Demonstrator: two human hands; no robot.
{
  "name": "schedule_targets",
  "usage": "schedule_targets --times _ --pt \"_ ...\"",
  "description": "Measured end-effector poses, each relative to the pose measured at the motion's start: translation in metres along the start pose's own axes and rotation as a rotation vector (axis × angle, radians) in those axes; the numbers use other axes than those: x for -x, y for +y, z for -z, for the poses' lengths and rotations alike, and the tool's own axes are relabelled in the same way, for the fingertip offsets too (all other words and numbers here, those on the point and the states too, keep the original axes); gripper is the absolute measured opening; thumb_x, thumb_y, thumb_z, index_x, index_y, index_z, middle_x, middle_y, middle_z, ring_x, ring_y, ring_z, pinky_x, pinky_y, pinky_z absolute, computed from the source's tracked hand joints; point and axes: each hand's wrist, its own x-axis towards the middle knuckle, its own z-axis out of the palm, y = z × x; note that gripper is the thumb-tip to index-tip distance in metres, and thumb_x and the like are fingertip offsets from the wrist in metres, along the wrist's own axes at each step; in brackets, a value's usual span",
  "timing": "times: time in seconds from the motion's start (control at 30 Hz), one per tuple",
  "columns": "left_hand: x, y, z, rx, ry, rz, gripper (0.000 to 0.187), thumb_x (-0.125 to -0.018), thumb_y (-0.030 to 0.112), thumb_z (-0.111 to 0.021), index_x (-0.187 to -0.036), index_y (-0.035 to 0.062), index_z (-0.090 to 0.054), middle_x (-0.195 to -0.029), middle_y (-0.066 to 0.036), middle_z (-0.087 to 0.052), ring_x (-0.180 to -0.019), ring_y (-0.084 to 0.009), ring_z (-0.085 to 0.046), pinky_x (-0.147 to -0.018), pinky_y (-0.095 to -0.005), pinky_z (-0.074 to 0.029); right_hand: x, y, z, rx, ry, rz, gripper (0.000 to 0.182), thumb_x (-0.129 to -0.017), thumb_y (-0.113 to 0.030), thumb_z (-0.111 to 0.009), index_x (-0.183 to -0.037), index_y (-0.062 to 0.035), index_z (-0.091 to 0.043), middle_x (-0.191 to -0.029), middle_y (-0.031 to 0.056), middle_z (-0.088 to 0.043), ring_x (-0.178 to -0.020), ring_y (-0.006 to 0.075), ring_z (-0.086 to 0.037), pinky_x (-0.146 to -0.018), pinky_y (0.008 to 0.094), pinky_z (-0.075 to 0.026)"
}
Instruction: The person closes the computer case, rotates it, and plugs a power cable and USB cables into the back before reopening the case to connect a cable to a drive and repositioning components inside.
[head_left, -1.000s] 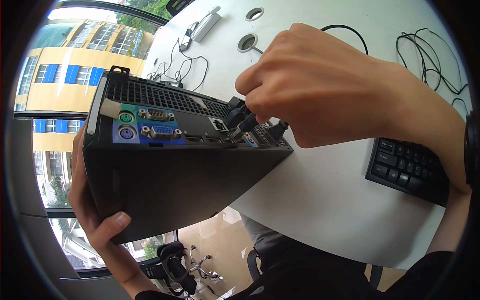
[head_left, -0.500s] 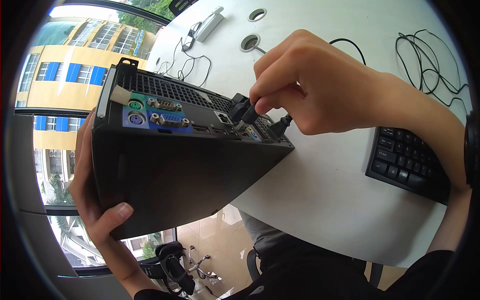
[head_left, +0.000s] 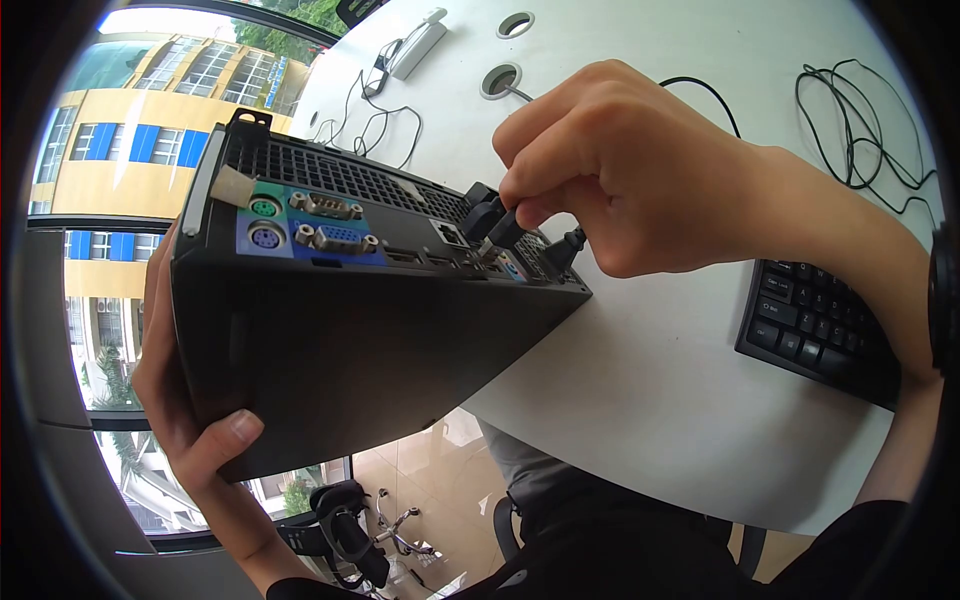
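A black desktop computer stands tilted at the desk's edge, its back panel turned up. My left hand is wrapped around its near left end, with the thumb on the broad side and the fingers mostly hidden behind. Between thumb and forefinger, my right hand pinches a black USB plug, its metal end right at the back ports beside the network socket. Close by, a black power plug sits in the back panel. Blue and green-coloured connectors show toward the left end.
A black keyboard lies under my right forearm. Coiled black cable rests at the back right. Farther back are a white power strip, thin cables and two round desk holes. An office chair stands on the floor below.
The computer's left end has tipped slightly left and down, with my left hand following. My right hand keeps its pinch on the USB plug, whose metal end now shows less at the ports.
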Motion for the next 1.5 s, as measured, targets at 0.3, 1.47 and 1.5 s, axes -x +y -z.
schedule_targets --times 0.3,1.47,1.5 --pt "-0.001 0.003 0.0 -0.039 0.009 -0.013 0.12 -0.053 0.054 -0.071 -0.155 -0.0047 -0.051 -0.16 -0.031 -0.045 -0.145 -0.044 -0.049 -0.117 -0.0539 -0.043 0.003 -0.001 0.002 0.035 -0.035 0.005 0.017 -0.08 0.018 -0.067 -0.088 0.0073 -0.076 -0.076 0.013 -0.067 -0.069 0.027 -0.07 -0.06 0.036 -0.053" --pt "0.006 0.011 -0.012 0.082 0.119 0.102 0.119 -0.047 0.049 -0.073 -0.152 -0.0053 -0.054 -0.155 -0.03 -0.048 -0.131 -0.0428 -0.06 -0.11 -0.0501 -0.05 0.006 0.002 -0.004 0.005 0.157 0.161 0.018 -0.081 0.008 -0.081 -0.072 -0.0006 -0.067 -0.082 0.0087 -0.071 -0.069 0.023 -0.072 -0.056 0.0325 -0.055" --pt "0.006 0.011 -0.011 0.072 0.11 0.098 0.119 -0.048 0.049 -0.073 -0.151 -0.0053 -0.054 -0.155 -0.03 -0.048 -0.132 -0.043 -0.059 -0.11 -0.0505 -0.05 0.005 0.002 -0.004 0.011 0.152 0.17 0.019 -0.081 0.008 -0.08 -0.072 -0.0003 -0.066 -0.082 0.0089 -0.071 -0.069 0.0236 -0.071 -0.056 0.033 -0.055"
